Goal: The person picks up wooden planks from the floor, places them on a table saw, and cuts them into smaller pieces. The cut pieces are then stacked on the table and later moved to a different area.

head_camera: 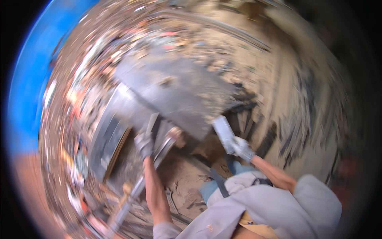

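My left hand [144,145], in a pale work glove, is closed around the lower end of a short, narrow strip [153,122], its material blurred. On the right my right hand [242,148], gloved too, grips the near end of a flat, light grey-blue piece [223,131] with straight edges. Beyond both hands lies a large grey metal-looking sheet [179,86], with sawdust-like crumbs on its surface. Between my hands, an unclear brownish lump [176,134] sits at the end of a long metal bar. My fingertips are blurred.
A long metal bar [134,191] runs diagonally at lower left, beside a grey box-like part [112,146]. Dark scraps [244,104] and thin strips [295,134] lie to the right. Mixed debris [86,89] covers the ground at left. A long rail [220,27] lies farther off.
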`<state>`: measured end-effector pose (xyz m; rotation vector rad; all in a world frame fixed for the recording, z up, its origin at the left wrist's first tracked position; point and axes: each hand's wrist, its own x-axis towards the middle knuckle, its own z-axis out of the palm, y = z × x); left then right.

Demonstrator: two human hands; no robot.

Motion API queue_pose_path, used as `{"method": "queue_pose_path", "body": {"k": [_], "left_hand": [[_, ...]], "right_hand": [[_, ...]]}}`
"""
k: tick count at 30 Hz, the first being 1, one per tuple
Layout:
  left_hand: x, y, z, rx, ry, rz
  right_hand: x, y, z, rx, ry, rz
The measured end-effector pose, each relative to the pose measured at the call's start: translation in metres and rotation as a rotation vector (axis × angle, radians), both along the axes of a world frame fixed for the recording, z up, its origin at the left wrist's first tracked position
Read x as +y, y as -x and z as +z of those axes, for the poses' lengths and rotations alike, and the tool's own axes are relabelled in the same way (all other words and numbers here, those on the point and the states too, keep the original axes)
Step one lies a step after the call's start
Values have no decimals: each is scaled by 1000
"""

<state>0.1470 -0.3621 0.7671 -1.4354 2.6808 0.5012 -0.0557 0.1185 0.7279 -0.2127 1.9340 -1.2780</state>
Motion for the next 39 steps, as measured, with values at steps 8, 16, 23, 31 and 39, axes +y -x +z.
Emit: {"method": "queue_pose_path", "body": {"k": [8, 16, 23, 31, 39], "left_hand": [[286, 42, 104, 971, -776, 127], [421, -9, 56, 173, -759, -344], [424, 6, 35, 194, -914, -358], [478, -17, -13, 345, -932, -702], [507, -133, -71, -250, -943, -647]], "right_hand": [[-37, -53, 124, 585, -10, -1], [155, -92, 9, -740, 144, -415], [548, 105, 189, 241, 752, -1138], [596, 2, 355, 1244, 539, -839], [476, -499, -58, 247, -347, -1095]]}}
